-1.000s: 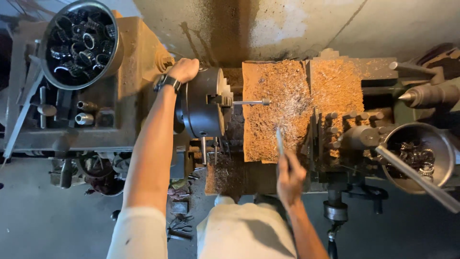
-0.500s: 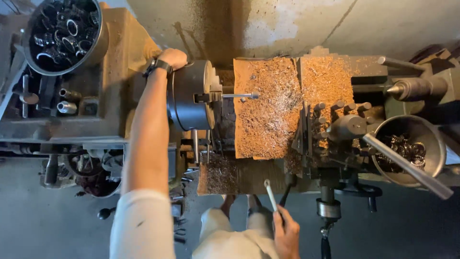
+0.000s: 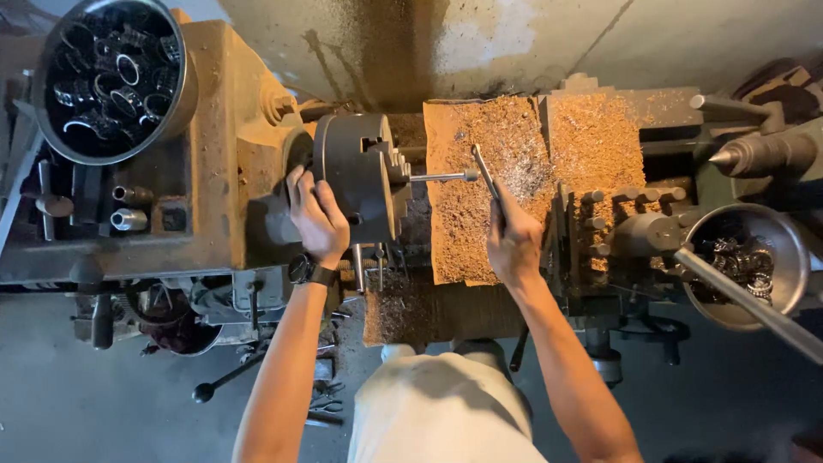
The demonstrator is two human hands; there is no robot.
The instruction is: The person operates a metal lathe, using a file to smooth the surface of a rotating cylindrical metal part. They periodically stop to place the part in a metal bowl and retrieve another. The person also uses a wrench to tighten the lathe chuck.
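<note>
My left hand (image 3: 319,214) lies spread on the lathe chuck (image 3: 356,176). My right hand (image 3: 514,240) grips a thin metal rod (image 3: 485,175), its tip just beyond the workpiece (image 3: 441,177) jutting from the chuck.

Both arms stretched fwd, left hand (image 3: 315,214) fingers spread w/ palm down, right hand (image 3: 514,240) curled into a fist.
</note>
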